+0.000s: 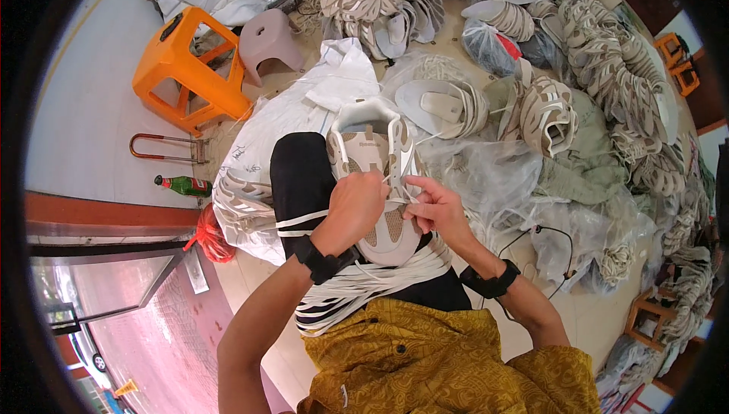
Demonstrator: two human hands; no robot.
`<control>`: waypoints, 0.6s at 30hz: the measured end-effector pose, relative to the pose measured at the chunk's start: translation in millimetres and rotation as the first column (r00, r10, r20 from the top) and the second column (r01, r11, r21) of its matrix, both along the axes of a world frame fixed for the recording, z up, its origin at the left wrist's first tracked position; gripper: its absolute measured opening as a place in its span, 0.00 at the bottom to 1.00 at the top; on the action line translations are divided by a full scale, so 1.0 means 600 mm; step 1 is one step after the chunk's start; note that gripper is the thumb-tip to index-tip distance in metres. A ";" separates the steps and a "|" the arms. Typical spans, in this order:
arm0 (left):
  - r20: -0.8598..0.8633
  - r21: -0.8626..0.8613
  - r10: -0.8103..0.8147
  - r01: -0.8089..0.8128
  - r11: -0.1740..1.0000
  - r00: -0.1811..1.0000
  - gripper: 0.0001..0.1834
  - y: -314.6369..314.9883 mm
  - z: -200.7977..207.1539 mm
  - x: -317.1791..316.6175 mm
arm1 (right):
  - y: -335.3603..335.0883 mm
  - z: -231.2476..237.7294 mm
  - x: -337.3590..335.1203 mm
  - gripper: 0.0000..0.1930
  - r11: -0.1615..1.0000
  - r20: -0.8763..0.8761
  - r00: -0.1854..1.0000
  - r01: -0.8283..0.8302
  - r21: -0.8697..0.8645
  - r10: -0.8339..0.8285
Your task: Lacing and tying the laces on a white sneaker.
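- Shoe upper (367, 148): cream and beige with tan mesh panels. Lies across the lap over black trousers (298, 167), toe toward the person, ankle opening facing away.
- Lace bundle (372, 286): many white strands draped across the lap, just below the toe; further strands cross the left thigh.
- Left hand (355, 205): closed, thumb and fingertips gripping a lace above the shoe's eyelet area.
- Right hand (440, 207): partly curled, thumb and index finger at the same lace beside the shoe; cannot tell whether they pinch it.
- Wristbands (492, 283): black, one per wrist.
- White lace (396, 200): thin, between both hands.
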State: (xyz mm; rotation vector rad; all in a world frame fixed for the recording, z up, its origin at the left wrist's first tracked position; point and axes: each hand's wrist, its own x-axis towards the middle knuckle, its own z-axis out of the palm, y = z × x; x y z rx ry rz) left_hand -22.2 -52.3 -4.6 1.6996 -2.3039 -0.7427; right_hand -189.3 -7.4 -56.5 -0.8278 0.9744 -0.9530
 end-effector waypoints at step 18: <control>0.063 0.135 -0.056 0.047 0.990 0.996 0.10 -0.006 -0.003 -0.006 | -0.027 0.017 0.007 0.08 0.862 -0.666 0.741 -0.277 -0.425 -0.091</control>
